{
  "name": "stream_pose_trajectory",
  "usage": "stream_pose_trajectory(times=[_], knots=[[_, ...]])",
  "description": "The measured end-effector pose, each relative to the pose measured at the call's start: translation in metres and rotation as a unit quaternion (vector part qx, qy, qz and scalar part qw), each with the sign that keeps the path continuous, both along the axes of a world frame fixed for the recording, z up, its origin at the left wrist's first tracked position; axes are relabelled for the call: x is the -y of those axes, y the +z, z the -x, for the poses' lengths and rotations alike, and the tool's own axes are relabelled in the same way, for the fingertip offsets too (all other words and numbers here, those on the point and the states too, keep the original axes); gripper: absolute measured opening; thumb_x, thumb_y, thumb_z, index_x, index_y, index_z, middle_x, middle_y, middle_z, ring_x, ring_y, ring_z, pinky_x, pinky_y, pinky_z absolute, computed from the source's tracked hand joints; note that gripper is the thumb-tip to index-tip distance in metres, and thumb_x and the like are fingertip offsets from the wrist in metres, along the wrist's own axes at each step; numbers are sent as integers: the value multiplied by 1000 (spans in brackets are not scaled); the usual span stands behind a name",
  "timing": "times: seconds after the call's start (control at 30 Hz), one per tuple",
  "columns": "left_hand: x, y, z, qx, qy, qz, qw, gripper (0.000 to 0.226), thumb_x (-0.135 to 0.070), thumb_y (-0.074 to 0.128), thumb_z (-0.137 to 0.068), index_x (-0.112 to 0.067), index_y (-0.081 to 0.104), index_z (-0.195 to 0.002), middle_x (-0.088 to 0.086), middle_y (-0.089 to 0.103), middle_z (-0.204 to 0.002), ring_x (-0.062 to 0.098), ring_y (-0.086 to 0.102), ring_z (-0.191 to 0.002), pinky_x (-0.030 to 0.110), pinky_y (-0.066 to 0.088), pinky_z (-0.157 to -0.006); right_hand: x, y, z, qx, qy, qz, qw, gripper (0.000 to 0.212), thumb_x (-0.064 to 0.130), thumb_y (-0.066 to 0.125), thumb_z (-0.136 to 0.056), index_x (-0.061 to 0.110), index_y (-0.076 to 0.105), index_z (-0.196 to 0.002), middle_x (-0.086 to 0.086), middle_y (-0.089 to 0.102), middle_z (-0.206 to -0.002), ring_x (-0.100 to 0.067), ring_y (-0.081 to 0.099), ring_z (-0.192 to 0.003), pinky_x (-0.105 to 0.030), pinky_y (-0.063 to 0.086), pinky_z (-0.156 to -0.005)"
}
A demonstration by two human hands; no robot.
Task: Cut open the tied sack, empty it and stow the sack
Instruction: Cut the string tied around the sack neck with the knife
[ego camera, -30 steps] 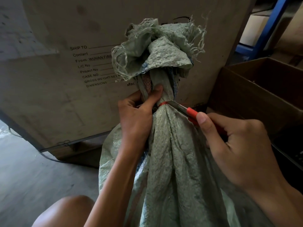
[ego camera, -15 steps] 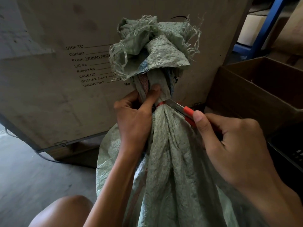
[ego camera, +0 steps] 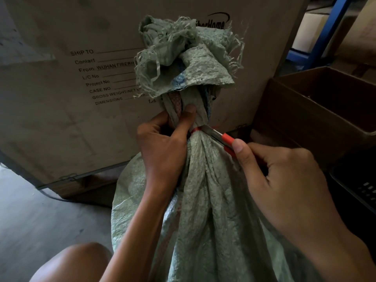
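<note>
A pale green woven sack (ego camera: 211, 200) stands upright in front of me, its frayed mouth bunched above a red tie (ego camera: 197, 129) that binds the neck. My left hand (ego camera: 164, 145) grips the neck just above and around the tie, thumb pressed on the fabric. My right hand (ego camera: 284, 180) holds a red utility knife (ego camera: 225, 139). Its blade tip lies against the red tie from the right. What fills the sack is hidden.
A large printed shipping carton (ego camera: 81, 94) stands right behind the sack. An open brown cardboard box (ego camera: 317, 110) sits at the right, with a dark crate (ego camera: 358, 188) below it and a blue rack post (ego camera: 325, 31) beyond. My bare knee (ego camera: 77, 263) is at bottom left over grey floor.
Both hands hold the same grip on neck and knife. The blade stays at the red tie, with only a slight shift of view.
</note>
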State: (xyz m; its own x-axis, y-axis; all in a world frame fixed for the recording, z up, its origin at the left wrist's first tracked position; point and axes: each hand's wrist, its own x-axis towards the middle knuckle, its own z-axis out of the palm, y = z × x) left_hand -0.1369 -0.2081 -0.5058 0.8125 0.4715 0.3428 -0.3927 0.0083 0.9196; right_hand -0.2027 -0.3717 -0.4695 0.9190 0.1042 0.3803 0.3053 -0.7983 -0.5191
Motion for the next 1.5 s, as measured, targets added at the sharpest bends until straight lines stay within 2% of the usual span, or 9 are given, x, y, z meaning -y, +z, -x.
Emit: stream_pose_trajectory(times=[0.1, 0.3, 0.43, 0.6, 0.73, 0.83, 1.2, 1.37, 1.5], knots=[[-3, -4, -1, -8, 11, -33, 999, 38, -26, 76, -88, 7, 69, -73, 28, 67, -73, 22, 58, -61, 45, 49, -54, -1, -2, 1, -19, -12, 29, 999, 59, 64, 27, -97, 31, 74, -85, 10, 42, -41, -7, 40, -34, -17, 24, -42], [-8, -5, -4, -14, 22, -39, 999, 32, -23, 76, -89, 5, 71, -73, 26, 70, -72, 16, 57, -63, 42, 48, -55, 4, -2, 0, -58, -20, 60, 996, 62, 68, 22, -94, 35, 74, -92, 6, 45, -40, -10, 47, -38, -19, 25, -44], [-8, 2, -4, -34, -19, -14, 999, 29, -20, 74, -91, 2, 72, -72, 4, 70, -63, 12, 61, -60, 28, 48, -57, 14, -4, -5, -79, 16, -54, 995, 58, 66, 31, -95, 30, 73, -80, 9, 58, -52, -11, 53, -43, -27, 31, -42], [-2, 3, -3, -52, -45, 17, 997, 22, -21, 74, -91, -4, 77, -77, 16, 77, -79, 24, 68, -72, 47, 58, -68, 21, 0, -6, -58, 22, -137, 989, 59, 62, 38, -97, 19, 63, -64, -10, 56, -52, -23, 51, -43, -45, 41, -46], [3, 8, 0, -61, -46, 32, 997, 19, -19, 74, -90, -14, 77, -72, 3, 77, -70, 15, 69, -68, 35, 55, -65, 20, -2, -4, -10, 8, -83, 996, 47, 63, 40, -98, 35, 70, -76, 5, 58, -54, -14, 56, -50, -30, 37, -44], [2, 10, 2, -61, -42, 43, 996, 22, -19, 75, -90, -12, 76, -69, -1, 74, -65, 13, 66, -63, 29, 52, -60, 19, -3, -5, 41, -4, -22, 999, 41, 67, 44, -96, 39, 74, -100, 21, 68, -75, -1, 64, -69, -27, 52, -58], [3, 15, 5, -70, -39, 61, 995, 17, -18, 75, -89, -11, 78, -74, 0, 76, -67, 12, 68, -65, 27, 54, -62, 18, -6, -2, 68, -13, 11, 998, 39, 66, 53, -89, 36, 74, -102, 18, 69, -86, -5, 65, -78, -34, 57, -65], [3, 15, 7, -62, -35, 69, 995, 23, -20, 76, -89, 0, 76, -79, 23, 76, -85, 22, 67, -73, 36, 53, -68, 15, -8, -3, 83, -12, 1, 997, 37, 63, 56, -89, 33, 75, -101, 16, 69, -87, -4, 64, -78, -29, 54, -66], [2, 16, 8, -70, -37, 64, 995, 17, -20, 75, -89, -13, 78, -75, 9, 78, -79, 21, 69, -74, 35, 55, -69, 15, -12, -4, 94, -10, 0, 996, 39, 63, 59, -88, 31, 73, -105, 13, 68, -92, -7, 64, -82, -32, 55, -69]])
